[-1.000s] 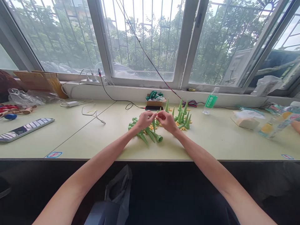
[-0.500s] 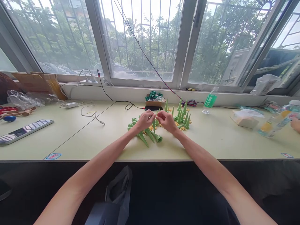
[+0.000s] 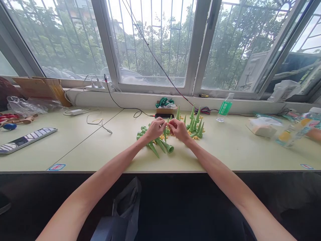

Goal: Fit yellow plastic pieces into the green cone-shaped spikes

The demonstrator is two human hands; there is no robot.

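My left hand [image 3: 155,130] is closed, with a green cone [image 3: 165,135] pointing down from its fingers. Close beside it, fingertips almost touching, my right hand [image 3: 178,130] is pinched on something too small to make out. Several green cones [image 3: 153,149] lie in front of and below my left hand, one with its ribbed open end [image 3: 170,148] showing. Behind and right of my right hand, more green cones [image 3: 192,124] stand upright. Small yellow pieces [image 3: 196,137] are scattered among them.
A small box [image 3: 166,110] with green items and a black phone [image 3: 164,115] are behind my hands. A cable [image 3: 100,124] and a large phone-like device [image 3: 27,140] lie left. A bottle [image 3: 224,107], tissues [image 3: 263,127] and another person's hand [image 3: 315,134] are right.
My hands have hardly moved and stay together over the cones. At the right edge, the other person's hand has shifted slightly.
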